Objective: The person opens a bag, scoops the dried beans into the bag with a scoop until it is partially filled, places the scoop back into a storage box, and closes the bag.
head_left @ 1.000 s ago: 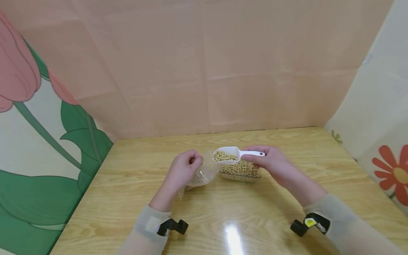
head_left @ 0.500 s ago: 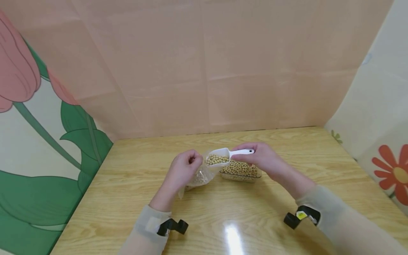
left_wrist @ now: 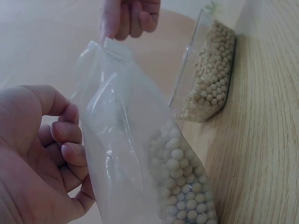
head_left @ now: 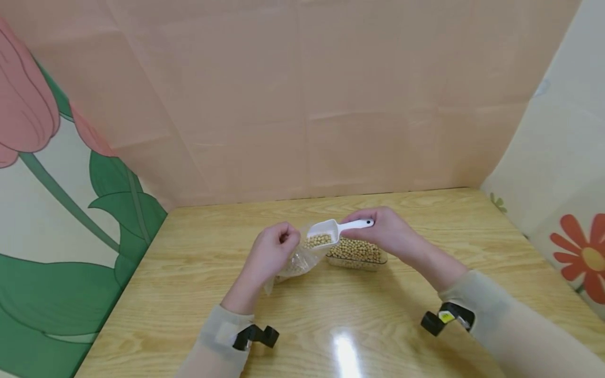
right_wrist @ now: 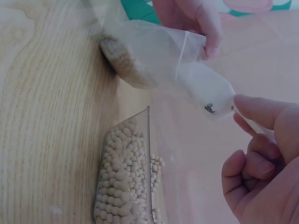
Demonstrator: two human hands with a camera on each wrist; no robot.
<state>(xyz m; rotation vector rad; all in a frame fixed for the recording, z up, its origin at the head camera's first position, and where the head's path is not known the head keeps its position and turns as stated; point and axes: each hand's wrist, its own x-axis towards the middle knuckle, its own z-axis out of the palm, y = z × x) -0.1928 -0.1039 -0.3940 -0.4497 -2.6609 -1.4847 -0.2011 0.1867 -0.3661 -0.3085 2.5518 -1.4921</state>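
My left hand (head_left: 271,251) pinches the rim of a clear plastic bag (head_left: 298,258) and holds its mouth up; pale beans lie in the bag's bottom (left_wrist: 184,186). My right hand (head_left: 385,231) grips the handle of a white scoop (head_left: 326,232), whose bowl is tilted down into the bag's mouth with beans in it. In the right wrist view the scoop (right_wrist: 205,91) pokes into the bag (right_wrist: 149,56). Behind it a clear tray of beans (head_left: 356,253) rests on the table, also seen in the wrist views (left_wrist: 208,74) (right_wrist: 126,182).
The wooden table (head_left: 331,320) is closed in by a pink backdrop (head_left: 307,94) at the rear and flower-patterned panels at left (head_left: 56,184) and right (head_left: 557,184). Black wrist cameras (head_left: 255,335) (head_left: 446,317) sit on both sleeves.
My right hand carried the full scoop left from above the tray to the bag's mouth and tipped its bowl downward into it. The left hand held the bag still.
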